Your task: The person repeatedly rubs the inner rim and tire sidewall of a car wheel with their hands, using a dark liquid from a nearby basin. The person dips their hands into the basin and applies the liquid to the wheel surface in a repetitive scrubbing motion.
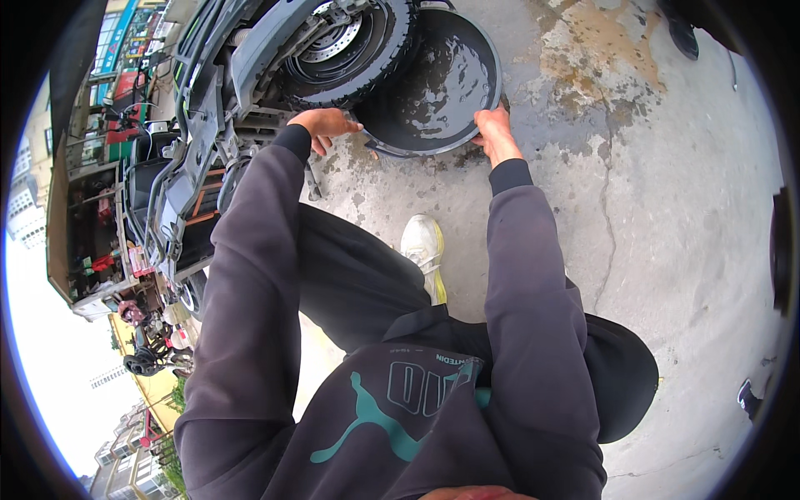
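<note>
A round black basin (425,151) of dark, rippling water stands on the wet concrete. My right hand (497,133) is closed on its near right rim. Beside the basin's left edge, my left hand (328,125) is held out just below the tyre, its fingers apart and nothing visible in them. Whether its fingertips touch the tyre or the basin is unclear. The motorbike wheel (398,50), with a knobbly tyre and a metal brake disc (337,43), overlaps the basin's left side. Part of the basin is hidden behind that tyre.
The motorbike's grey body and frame (179,196) fill the left side. My white shoe (423,250) stands on the ground below the basin. A wet brown stain (596,54) spreads to the upper right. Another person's dark shoe (683,40) shows at the top right.
</note>
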The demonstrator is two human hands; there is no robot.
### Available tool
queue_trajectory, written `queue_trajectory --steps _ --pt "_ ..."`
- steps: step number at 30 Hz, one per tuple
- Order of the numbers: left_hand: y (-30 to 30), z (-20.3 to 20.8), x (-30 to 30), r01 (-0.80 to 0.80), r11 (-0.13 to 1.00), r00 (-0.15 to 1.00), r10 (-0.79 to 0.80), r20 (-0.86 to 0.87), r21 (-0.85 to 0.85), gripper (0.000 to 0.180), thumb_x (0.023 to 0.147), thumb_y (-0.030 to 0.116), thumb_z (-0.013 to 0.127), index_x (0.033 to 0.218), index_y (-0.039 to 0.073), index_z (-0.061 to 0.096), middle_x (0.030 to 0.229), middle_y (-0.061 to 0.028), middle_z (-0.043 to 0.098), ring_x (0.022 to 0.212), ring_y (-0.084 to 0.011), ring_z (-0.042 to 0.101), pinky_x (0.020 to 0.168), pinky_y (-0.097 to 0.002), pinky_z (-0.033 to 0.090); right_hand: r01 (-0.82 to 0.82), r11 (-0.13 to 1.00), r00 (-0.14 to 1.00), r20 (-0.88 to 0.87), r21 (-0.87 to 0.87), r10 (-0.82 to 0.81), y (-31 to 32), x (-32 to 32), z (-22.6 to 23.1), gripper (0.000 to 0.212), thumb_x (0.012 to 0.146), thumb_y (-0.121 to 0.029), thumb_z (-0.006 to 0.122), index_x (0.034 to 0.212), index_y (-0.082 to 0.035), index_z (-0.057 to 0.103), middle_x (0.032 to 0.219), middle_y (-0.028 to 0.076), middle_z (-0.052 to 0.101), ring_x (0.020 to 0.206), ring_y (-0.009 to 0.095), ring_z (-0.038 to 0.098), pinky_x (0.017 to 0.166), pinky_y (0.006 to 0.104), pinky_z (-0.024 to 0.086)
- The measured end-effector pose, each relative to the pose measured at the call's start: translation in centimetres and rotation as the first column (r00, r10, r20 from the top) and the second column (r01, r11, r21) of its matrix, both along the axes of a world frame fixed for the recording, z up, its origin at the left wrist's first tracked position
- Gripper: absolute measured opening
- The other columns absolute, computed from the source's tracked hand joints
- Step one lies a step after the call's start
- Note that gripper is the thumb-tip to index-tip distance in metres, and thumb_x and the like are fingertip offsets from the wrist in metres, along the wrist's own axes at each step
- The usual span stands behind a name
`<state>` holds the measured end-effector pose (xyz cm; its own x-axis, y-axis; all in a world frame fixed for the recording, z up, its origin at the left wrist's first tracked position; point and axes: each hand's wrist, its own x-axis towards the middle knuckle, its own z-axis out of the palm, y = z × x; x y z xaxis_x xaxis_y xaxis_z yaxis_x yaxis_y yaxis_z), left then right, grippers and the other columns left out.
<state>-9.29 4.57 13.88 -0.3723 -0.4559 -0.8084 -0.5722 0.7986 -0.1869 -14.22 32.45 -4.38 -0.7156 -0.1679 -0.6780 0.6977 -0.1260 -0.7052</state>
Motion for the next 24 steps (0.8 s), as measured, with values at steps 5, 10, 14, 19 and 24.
queue_trajectory --steps 5,10,14,19,24 --pt "-1.2 -11.2 3.4 -0.465 0.866 0.758 0.496 -0.422 0.183 0.076 0.099 0.059 0.062 0.137 -0.007 0.058 0.134 -0.0225 0.065 0.112 -0.0359 0.069 0.088 -0.0497 0.062 -0.026 0.991 1.0 0.003 0.13 0.025 -0.9 1.9 -1.4 0.073 0.088 -0.007 0.056 0.158 -0.014 0.039 0.136 0.021 0.065 0.113 0.037 0.07 0.091 0.0468 0.059" --pt "-2.7 -16.0 5.4 -0.578 0.643 0.383 0.757 -0.529 0.503 0.039 0.103 0.019 0.063 0.131 -0.006 0.055 0.113 -0.0179 0.071 0.095 -0.0282 0.071 0.08 -0.042 0.061 -0.028 0.986 0.998 -0.057 0.165 0.038 -0.6 4.7 -2.2 0.081 0.084 -0.005 0.058 0.161 -0.005 0.032 0.141 0.028 0.061 0.13 0.041 0.061 0.111 0.043 0.048" --pt "-0.8 -16.0 8.1 -0.578 0.645 0.308 0.74 -0.598 0.5 0.029 0.1 0.006 0.061 0.126 -0.005 0.054 0.111 -0.0205 0.07 0.091 -0.0305 0.072 0.076 -0.0427 0.062 -0.107 0.975 0.99 -0.075 0.194 0.123 1.4 3.7 -0.2 0.078 0.084 -0.006 0.057 0.159 -0.005 0.036 0.137 0.028 0.063 0.128 0.042 0.062 0.11 0.0436 0.048" --pt "4.5 -15.3 7.8 -0.615 0.543 0.201 0.809 -0.552 0.572 0.029 0.098 0.002 0.061 0.124 -0.006 0.052 0.107 -0.0215 0.069 0.088 -0.032 0.072 0.073 -0.0449 0.063 -0.172 0.97 0.979 -0.081 0.173 0.188 5.8 1.5 0.8 0.07 0.084 -0.008 0.059 0.152 -0.008 0.045 0.129 0.024 0.068 0.115 0.037 0.07 0.088 0.0437 0.061" --pt "8.4 -17.2 9.8 -0.641 0.595 0.175 0.728 -0.662 0.485 0.036 0.094 -0.001 0.061 0.129 -0.006 0.053 0.116 -0.0223 0.069 0.098 -0.0324 0.071 0.085 -0.0432 0.06 -0.191 0.98 0.981 -0.007 0.057 0.192 10.1 0.6 4.6 0.063 0.084 -0.002 0.053 0.146 -0.012 0.053 0.123 0.017 0.07 0.106 0.033 0.071 0.073 0.0488 0.062"
